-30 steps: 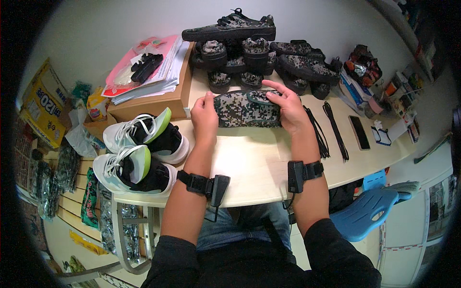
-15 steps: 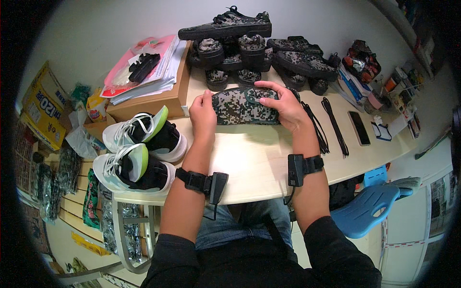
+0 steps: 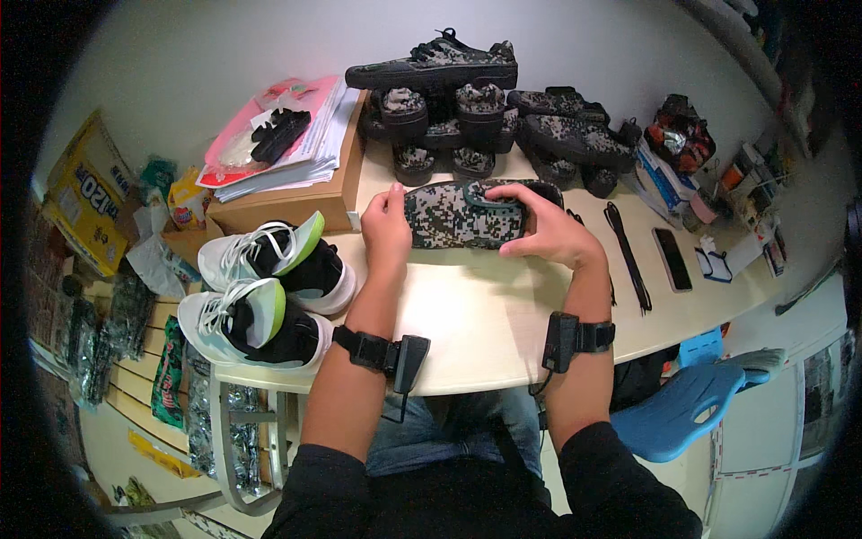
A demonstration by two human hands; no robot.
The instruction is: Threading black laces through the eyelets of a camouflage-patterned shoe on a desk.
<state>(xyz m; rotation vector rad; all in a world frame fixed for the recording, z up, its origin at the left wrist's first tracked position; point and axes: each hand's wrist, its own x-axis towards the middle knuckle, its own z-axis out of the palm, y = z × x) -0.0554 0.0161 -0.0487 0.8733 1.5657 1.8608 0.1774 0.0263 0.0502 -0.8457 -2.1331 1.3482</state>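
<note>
A camouflage shoe [image 3: 458, 216] with no lace in it is held level just over the table, its toe to the left and its dark opening to the right. My left hand [image 3: 388, 223] is closed on the toe end, thumb up. Around the tongue and side of the shoe curls my right hand [image 3: 549, 226], fingers over the top and thumb at the near edge. A bundle of black shoelaces [image 3: 627, 256] lies on the table to the right. Another lace bundle is mostly hidden behind my right hand and wrist.
More camouflage shoes [image 3: 440, 72] are stacked at the back. White sneakers [image 3: 256, 323] stand at the left, before a cardboard box [image 3: 296, 211] topped with papers. A phone [image 3: 672, 259] lies on the right of the table [image 3: 449, 305]. A blue chair [image 3: 673, 418] stands below right.
My right hand has shifted its grip: the thumb has moved from the tongue down to the shoe's near edge. The view has tilted slightly, so everything sits a little lower.
</note>
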